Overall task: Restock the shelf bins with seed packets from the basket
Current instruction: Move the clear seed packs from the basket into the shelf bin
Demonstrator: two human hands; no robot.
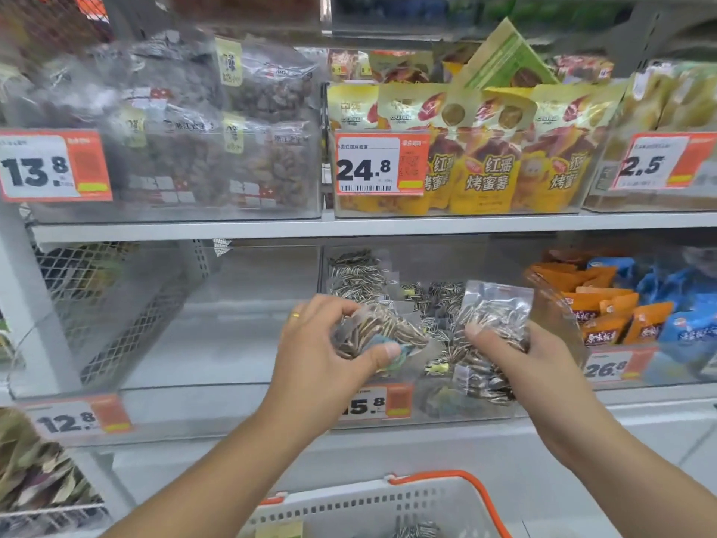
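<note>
- Both hands are raised at the middle bin of the lower shelf, each holding one clear packet of striped sunflower seeds.
- Left hand [329, 339], with one gold ring, curls fingers and thumb round the left seed packet [378, 333].
- Right hand [520, 353] grips the right seed packet [494, 314] from below, thumb pressed on its front; this packet stands upright.
- The middle bin [438, 405], tagged 15.8, already holds a loose pile of seed packets [388, 283]; I cannot count them.
- One white basket [372, 502] with an orange handle sits near, below the arms, and at least one seed packet shows in it.
- The clear bin to the left [217, 409], tagged 12.8, stands beside the middle one.
- Right of the middle bin lie orange snack packs [609, 308] and blue snack packs [683, 324].
- Six price tags are in view; the upper shelf carries three bins.
</note>
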